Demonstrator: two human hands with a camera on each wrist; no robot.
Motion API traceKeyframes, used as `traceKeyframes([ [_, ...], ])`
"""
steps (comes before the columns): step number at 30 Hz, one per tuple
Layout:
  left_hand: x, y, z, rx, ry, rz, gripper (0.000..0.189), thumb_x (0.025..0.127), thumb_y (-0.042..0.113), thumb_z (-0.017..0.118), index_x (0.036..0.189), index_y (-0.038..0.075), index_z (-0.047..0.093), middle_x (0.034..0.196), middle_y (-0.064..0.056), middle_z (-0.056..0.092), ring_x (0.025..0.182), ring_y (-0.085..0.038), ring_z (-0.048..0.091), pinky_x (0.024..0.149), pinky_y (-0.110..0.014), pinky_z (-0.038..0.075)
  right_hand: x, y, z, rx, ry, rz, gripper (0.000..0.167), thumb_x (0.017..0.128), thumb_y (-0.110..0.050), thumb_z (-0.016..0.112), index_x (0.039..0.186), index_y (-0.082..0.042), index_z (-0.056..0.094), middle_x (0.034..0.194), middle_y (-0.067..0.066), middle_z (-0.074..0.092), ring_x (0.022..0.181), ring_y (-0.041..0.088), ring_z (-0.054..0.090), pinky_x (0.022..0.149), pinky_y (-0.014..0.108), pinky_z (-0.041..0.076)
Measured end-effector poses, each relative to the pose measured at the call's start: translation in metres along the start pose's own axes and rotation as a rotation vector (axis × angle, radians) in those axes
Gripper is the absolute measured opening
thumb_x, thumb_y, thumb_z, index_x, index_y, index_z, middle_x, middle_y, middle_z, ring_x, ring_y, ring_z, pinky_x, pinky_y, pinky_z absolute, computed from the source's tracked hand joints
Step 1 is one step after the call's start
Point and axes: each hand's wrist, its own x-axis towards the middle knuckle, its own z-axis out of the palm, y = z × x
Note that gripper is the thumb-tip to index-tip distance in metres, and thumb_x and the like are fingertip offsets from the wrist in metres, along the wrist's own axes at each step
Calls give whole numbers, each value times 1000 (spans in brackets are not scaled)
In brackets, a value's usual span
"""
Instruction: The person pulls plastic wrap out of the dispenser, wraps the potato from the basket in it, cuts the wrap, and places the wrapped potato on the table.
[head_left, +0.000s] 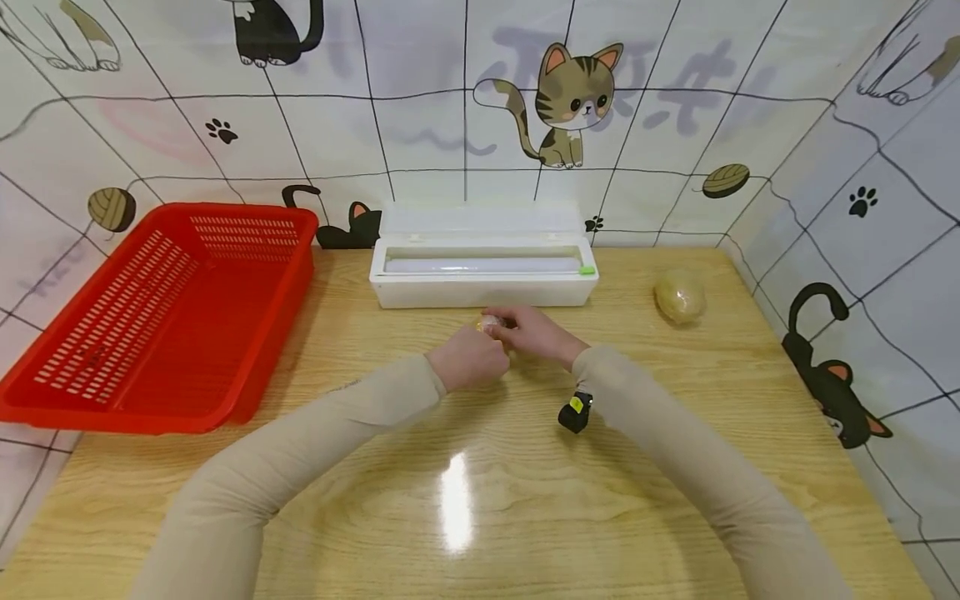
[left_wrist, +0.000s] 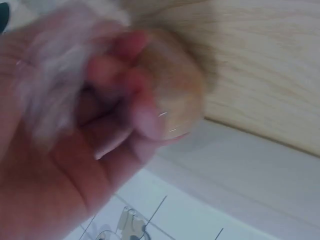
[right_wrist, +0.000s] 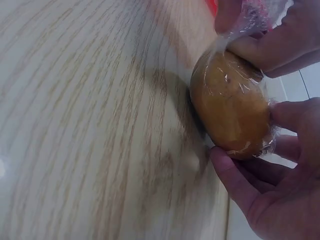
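Note:
Between my two hands is a brown-yellow potato point(right_wrist: 230, 105) wrapped in clear cling film, just in front of the white box. My right hand point(head_left: 536, 333) grips the potato's end, thumb on one side and fingers on the other in the right wrist view. My left hand point(head_left: 472, 358) pinches the gathered, twisted film point(right_wrist: 252, 17) at the potato's opposite end. In the blurred left wrist view, crumpled film point(left_wrist: 55, 75) lies over the left hand, its curled fingertips against the potato.
Behind the hands stands a white cling film box point(head_left: 483, 292), lid up, with a film roll point(head_left: 480, 265) and a green slider point(head_left: 587, 271). A yellowish film-wrapped round item point(head_left: 680, 296) sits to the right. A red plastic basket point(head_left: 247, 367) stands left. Cat-patterned sheeting point(head_left: 420, 125) lines the back.

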Motion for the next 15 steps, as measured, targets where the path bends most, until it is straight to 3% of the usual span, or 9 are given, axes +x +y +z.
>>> traceKeyframes([
  [3, -2, -2, -8, -37, -87, -10, 19, 94, 8, 59, 78, 14, 67, 78, 1, 65, 73, -12, 63, 61, -33, 56, 1, -4, 0, -27, 11, -28, 41, 97, -15, 56, 135, 3, 53, 122, 17, 61, 101, 22, 54, 91, 38, 43],
  [8, -3, -9, -17, -11, -17, 19, 21, 89, 2, 61, 74, 14, 68, 66, 4, 60, 59, -8, 50, 58, -26, 52, 4, -6, 3, -15, -29, -93, 38, 93, -3, 56, 130, 3, 57, 117, 15, 64, 97, 20, 57, 85, 34, 46],
  [10, -3, -13, -19, -50, -26, 44, 20, 89, 1, 62, 75, 13, 69, 61, 4, 56, 56, -8, 43, 59, -25, 51, 5, -6, 5, -7, -48, -101, 38, 93, -1, 54, 131, 2, 57, 117, 14, 64, 97, 20, 57, 84, 33, 46],
  [15, -3, -23, -22, -252, -232, 77, 7, 92, 3, 61, 89, 6, 66, 80, -3, 62, 75, -16, 55, 77, -31, 50, 5, -8, 6, -16, -49, -79, 40, 96, -5, 53, 135, 3, 52, 120, 15, 63, 98, 22, 56, 85, 35, 45],
])
